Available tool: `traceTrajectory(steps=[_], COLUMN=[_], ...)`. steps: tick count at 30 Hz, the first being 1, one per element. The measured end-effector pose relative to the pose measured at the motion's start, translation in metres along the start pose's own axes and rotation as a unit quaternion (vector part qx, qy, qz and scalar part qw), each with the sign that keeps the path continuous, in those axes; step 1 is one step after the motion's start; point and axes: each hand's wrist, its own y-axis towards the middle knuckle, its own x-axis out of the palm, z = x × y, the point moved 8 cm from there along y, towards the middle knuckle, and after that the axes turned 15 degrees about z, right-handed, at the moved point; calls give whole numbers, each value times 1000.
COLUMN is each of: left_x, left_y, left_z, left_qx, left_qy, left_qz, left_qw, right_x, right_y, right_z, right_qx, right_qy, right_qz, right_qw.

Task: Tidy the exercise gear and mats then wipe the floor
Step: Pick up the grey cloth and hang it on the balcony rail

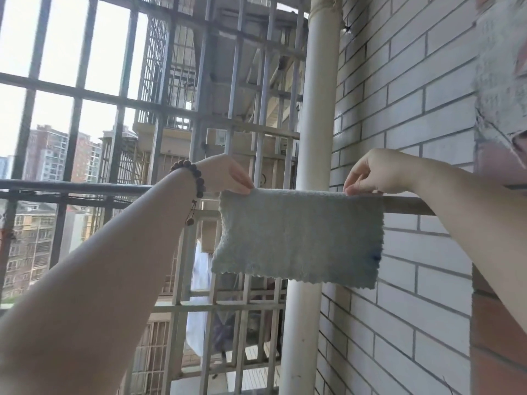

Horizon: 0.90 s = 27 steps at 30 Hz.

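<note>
A pale blue-grey cleaning cloth (299,235) hangs folded over a horizontal metal rail (410,205) on a balcony, its lower edge free. My left hand (225,173), with a dark bead bracelet at the wrist, pinches the cloth's top left corner at the rail. At the top right corner my right hand (376,173) pinches the cloth's edge in the same way. No exercise gear, mats or floor are in view.
A window grille of metal bars (119,101) closes the balcony ahead and to the left. A white vertical pipe (316,109) runs behind the cloth. The brick wall (413,95) stands to the right, and another grey cloth (499,67) hangs at the upper right.
</note>
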Motion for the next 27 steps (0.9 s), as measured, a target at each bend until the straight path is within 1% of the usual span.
traceTrajectory(steps=[5,7,8,10,11,13,16,17,18,20,22,25,26,27], left_x=[-4,-7,-7,-5,-6,-8,-3,0,0,-2,-4,-2,-5,-14], left_y=[5,12,15,20,22,22,10,6,4,4,4,1,-3,-8], left_z=[3,5,4,-2,-6,-14,-14,-13,-13,-11,-8,-5,-4,-5], left_qx=[7,9,2,-28,-41,-53,-31,-19,-12,-11,-3,-7,-11,-23], left_qy=[-17,-18,-13,37,56,52,20,8,-8,-36,-37,-15,-11,-30], left_qz=[67,100,117,125,123,103,22,7,12,47,74,84,110,161], left_qw=[998,995,993,991,990,992,999,1000,1000,998,997,996,994,986], right_x=[-1,-3,-5,-5,-5,-7,-1,2,3,4,4,6,1,-10], right_y=[6,12,15,19,19,16,7,5,4,6,8,5,1,-4], right_z=[0,0,1,4,6,6,1,0,0,-1,-2,-1,-2,-2], right_qx=[-10,-12,-9,1,7,12,-3,-7,-10,-15,-22,-21,-19,-11], right_qy=[-21,-27,-33,-56,-64,-60,-44,-45,-46,-42,-45,-51,-39,-17], right_qz=[42,86,113,141,139,107,35,25,26,43,66,80,105,153], right_qw=[999,996,993,988,988,992,998,999,999,998,997,995,994,988])
